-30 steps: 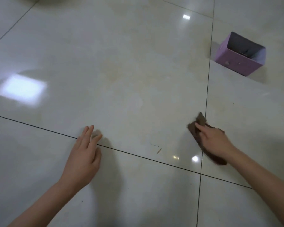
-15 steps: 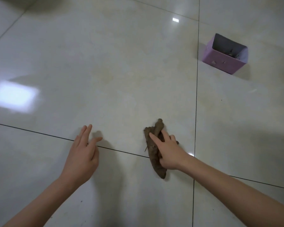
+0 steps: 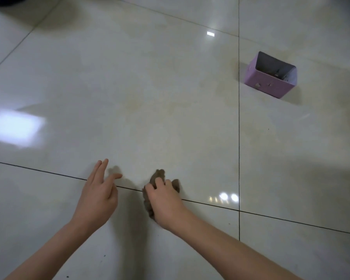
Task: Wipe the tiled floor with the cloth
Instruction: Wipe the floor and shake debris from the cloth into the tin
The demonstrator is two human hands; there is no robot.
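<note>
One brown cloth bunched beneath right hand fingers, on floor.

2 hands, 1 cloth, 1 box

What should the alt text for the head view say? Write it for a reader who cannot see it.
A person's right hand presses a crumpled brown cloth onto a glossy cream tiled floor, across a dark grout line. The left hand rests empty on the floor beside it, fingers spread. An open pink box stands farther off to the right.
</note>
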